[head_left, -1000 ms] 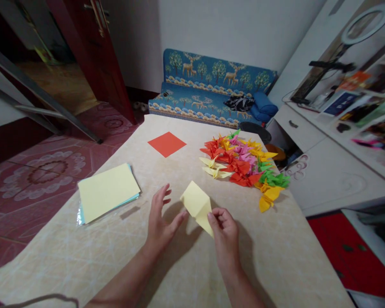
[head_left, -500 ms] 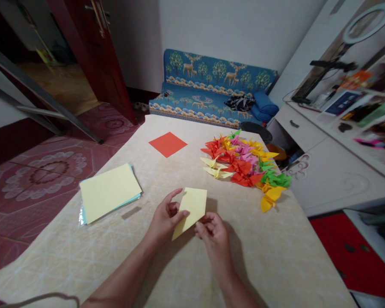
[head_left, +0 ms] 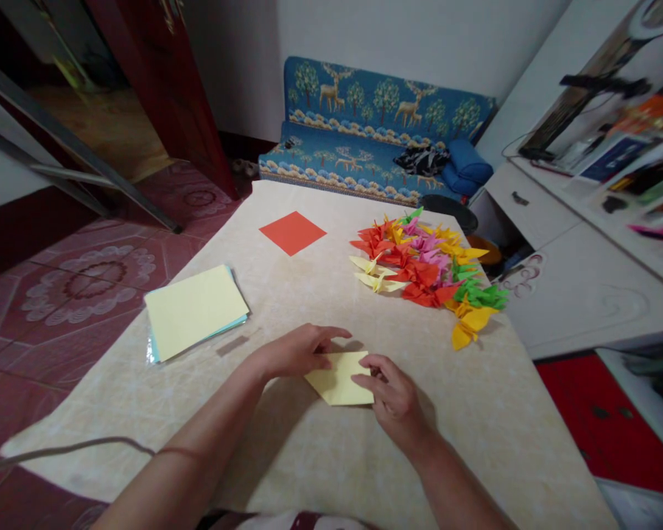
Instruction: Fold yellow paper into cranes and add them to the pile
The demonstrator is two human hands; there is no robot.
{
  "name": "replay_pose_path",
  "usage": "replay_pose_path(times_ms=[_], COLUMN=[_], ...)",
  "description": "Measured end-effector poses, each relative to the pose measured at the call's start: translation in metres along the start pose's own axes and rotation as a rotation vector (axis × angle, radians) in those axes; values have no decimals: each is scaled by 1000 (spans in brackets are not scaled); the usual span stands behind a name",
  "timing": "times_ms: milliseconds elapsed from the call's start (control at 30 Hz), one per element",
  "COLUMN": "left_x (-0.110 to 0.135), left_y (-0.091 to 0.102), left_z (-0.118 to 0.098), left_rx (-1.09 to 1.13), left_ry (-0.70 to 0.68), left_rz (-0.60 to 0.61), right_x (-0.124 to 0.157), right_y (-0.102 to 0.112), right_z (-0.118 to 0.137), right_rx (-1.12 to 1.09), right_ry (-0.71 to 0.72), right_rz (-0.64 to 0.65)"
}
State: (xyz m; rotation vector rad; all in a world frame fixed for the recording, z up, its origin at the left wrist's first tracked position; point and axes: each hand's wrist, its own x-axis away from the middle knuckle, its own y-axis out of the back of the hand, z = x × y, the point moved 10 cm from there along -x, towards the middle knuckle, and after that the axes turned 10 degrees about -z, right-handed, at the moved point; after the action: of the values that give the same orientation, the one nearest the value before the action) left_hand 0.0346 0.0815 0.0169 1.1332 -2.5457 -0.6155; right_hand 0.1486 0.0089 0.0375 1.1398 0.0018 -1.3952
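A folded pale yellow paper lies flat on the beige table in front of me. My left hand rests on its upper left edge, fingers pressed down on the paper. My right hand presses on its right side, fingers curled onto it. Both hands pin the paper against the table top.
A stack of pale yellow sheets lies at the left. One red square sheet lies farther back. A heap of several coloured paper cranes sits at the right. A blue sofa stands behind the table, white cabinets at the right.
The yellow paper was held up in the air in both hands; now it lies flat on the table under both hands. The view has tilted down slightly.
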Motion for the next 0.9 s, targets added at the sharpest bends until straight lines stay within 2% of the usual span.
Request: replay_pose_path(times_ms=[100,167,233,300,367,433,533,667,900], left_x=[-10,-6,10,33,56,78,99,104,111], left_y=[3,5,6,0,-15,-23,-36,-44,-38], left_z=[-7,-16,-22,-24,-24,-24,-28,-28,-27], left_rx=[-236,-395,-524,-571,-555,-565,-641,-693,-541], left_ry=[-120,-233,-290,-321,-356,-364,-406,-372,-347], left_rz=[-127,-277,-451,-539,-522,-567,-594,-575,-639], right_x=[6,8,9,10,12,12,8,-2,-18], right_y=[-8,-10,-10,-10,-10,-10,-10,-12,-18], right_z=[3,6,9,10,10,10,7,-4,-25], right_rx=[65,87,114,144,156,148,107,9,-18], right_ry=[26,34,33,22,11,-2,-40,-140,-358], right_rz=[133,187,218,250,278,297,302,273,212])
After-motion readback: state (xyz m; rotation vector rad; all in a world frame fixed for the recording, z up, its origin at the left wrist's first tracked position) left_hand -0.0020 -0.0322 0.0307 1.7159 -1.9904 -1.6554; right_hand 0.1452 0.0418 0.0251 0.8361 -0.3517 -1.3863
